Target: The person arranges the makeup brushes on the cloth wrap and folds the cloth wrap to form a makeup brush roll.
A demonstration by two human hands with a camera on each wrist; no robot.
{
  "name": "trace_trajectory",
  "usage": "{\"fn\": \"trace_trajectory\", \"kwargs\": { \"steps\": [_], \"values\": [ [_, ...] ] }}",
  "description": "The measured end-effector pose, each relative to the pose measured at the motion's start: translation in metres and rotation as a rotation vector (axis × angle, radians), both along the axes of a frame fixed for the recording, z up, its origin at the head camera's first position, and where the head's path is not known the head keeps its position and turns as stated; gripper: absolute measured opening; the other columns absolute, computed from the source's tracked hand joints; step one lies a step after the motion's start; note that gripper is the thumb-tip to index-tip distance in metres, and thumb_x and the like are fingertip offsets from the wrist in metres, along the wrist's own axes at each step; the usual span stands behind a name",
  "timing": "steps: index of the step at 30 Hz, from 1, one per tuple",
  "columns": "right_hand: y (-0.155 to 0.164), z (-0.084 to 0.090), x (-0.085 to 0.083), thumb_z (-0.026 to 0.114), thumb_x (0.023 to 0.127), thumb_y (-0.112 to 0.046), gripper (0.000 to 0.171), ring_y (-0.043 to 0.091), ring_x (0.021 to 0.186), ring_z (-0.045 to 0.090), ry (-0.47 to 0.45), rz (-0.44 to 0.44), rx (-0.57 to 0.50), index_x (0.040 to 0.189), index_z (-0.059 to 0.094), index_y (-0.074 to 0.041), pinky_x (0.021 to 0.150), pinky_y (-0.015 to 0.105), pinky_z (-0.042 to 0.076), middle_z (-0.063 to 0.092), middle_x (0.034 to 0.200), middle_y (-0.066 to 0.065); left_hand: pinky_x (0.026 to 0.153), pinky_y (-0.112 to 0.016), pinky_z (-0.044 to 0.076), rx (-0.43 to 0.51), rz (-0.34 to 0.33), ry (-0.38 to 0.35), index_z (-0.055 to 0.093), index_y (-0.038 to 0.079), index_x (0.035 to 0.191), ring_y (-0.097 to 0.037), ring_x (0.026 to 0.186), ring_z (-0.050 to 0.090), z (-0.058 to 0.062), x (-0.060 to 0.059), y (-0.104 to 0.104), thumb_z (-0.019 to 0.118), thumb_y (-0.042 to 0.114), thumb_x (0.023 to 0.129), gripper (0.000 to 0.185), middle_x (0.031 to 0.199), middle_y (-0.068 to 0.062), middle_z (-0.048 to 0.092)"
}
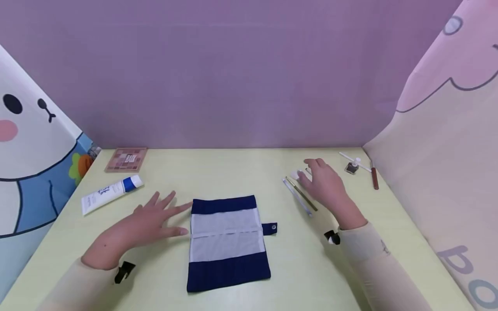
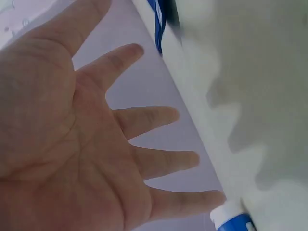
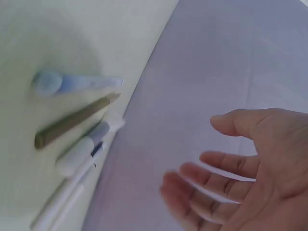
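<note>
From the head camera, the left hand [image 1: 149, 220] lies flat with its fingers spread and straight, palm down on the smooth pale-yellow table [image 1: 233, 172]. Its fingertips reach the left edge of the pouch [image 1: 227, 242], a flat rectangle of dark navy fabric with two pale mesh panels across its middle and a small snap tab on the side away from those fingers. Beyond the knuckles lies a soft white tube [image 1: 110, 193] with a blue cap, and farther off a square eyeshadow palette [image 1: 126, 159] of pink and brown pans. The right hand [image 1: 324, 183] hovers with loosely bent fingers, gripping nothing, over a cluster of thin sticks [image 1: 299, 196]: a clear one and an olive one just beside its fingertips. Well past that hand lie a brown pencil [image 1: 375, 178] and a small dark pot [image 1: 352, 167].

The left wrist camera shows the palm open, all five fingers [image 2: 154, 118] splayed and straight, holding nothing. The tube's blue-and-white end [image 2: 231, 219] sits just off the lowest fingertip.

In the right wrist view, the fingers [image 3: 216, 175] curl gently and stay empty. Apart from them on the table lie a translucent blue-capped stick [image 3: 72, 83], a matte olive pencil [image 3: 72, 122] and a white pen-like stick [image 3: 84, 149], side by side.
</note>
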State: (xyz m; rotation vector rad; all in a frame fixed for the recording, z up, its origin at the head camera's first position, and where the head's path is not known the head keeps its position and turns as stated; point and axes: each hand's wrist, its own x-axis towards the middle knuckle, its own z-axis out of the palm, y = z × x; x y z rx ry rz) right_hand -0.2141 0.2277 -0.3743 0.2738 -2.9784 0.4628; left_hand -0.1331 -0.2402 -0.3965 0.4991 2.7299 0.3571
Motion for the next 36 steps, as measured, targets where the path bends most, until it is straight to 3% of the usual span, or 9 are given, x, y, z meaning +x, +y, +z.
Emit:
{"fn": "trace_trajectory", "kwargs": {
  "steps": [7, 12, 18, 25, 30, 36],
  "values": [
    [-0.002, -0.006, -0.011, 0.062, 0.108, -0.025, 0.049, 0.038, 0.109, 0.073, -0.143, 0.080, -0.216, 0.148, 0.056, 0.001, 0.096, 0.054, 0.060, 0.067, 0.136, 0.023, 0.100, -0.096, 0.030, -0.013, -0.069, 0.004, 0.051, 0.039, 0.159, -0.074, 0.152, 0.021, -0.006, 0.012, 0.015, 0.065, 0.075, 0.091, 0.079, 0.174, -0.026, 0.031],
    [-0.001, -0.018, -0.019, 0.063, 0.106, -0.016, 0.043, 0.036, 0.109, 0.072, -0.204, 0.083, -0.278, 0.145, 0.058, 0.003, 0.096, 0.051, 0.059, 0.071, 0.131, 0.021, 0.099, -0.099, 0.024, -0.013, -0.060, 0.050, 0.055, 0.039, 0.156, -0.070, 0.155, 0.021, -0.013, 0.014, 0.019, 0.073, 0.072, 0.087, 0.078, 0.175, -0.021, 0.033],
    [0.002, -0.031, -0.023, 0.064, 0.105, -0.015, 0.040, 0.028, 0.103, 0.069, -0.280, 0.078, -0.299, 0.142, 0.061, 0.001, 0.087, 0.039, 0.057, 0.072, 0.125, 0.017, 0.099, -0.101, 0.018, -0.007, -0.054, 0.035, 0.055, 0.040, 0.156, -0.069, 0.157, 0.017, -0.016, 0.012, 0.020, 0.077, 0.069, 0.085, 0.080, 0.177, -0.018, 0.029],
    [0.000, -0.036, -0.021, 0.069, 0.101, -0.010, 0.042, 0.024, 0.100, 0.070, -0.329, 0.096, -0.318, 0.141, 0.062, -0.001, 0.082, 0.034, 0.059, 0.072, 0.119, 0.013, 0.099, -0.101, 0.014, 0.001, -0.049, 0.004, 0.051, 0.040, 0.159, -0.067, 0.158, 0.013, -0.017, 0.004, 0.019, 0.074, 0.068, 0.088, 0.079, 0.178, -0.017, 0.026],
    [-0.003, -0.039, -0.023, 0.071, 0.099, -0.008, 0.042, 0.020, 0.091, 0.067, -0.344, 0.090, -0.265, 0.139, 0.062, 0.000, 0.078, 0.031, 0.058, 0.073, 0.113, 0.012, 0.099, -0.101, 0.016, -0.005, -0.054, -0.009, 0.049, 0.040, 0.160, -0.067, 0.158, 0.014, -0.018, -0.003, 0.019, 0.071, 0.068, 0.091, 0.078, 0.179, -0.017, 0.024],
    [-0.004, -0.044, -0.026, 0.074, 0.097, -0.007, 0.045, 0.020, 0.091, 0.069, -0.349, 0.083, -0.191, 0.140, 0.062, -0.002, 0.080, 0.032, 0.060, 0.075, 0.114, 0.012, 0.098, -0.101, 0.018, -0.013, -0.051, -0.019, 0.049, 0.040, 0.160, -0.068, 0.158, 0.012, -0.017, -0.009, 0.020, 0.072, 0.068, 0.090, 0.079, 0.179, -0.017, 0.024]
  ]
}}
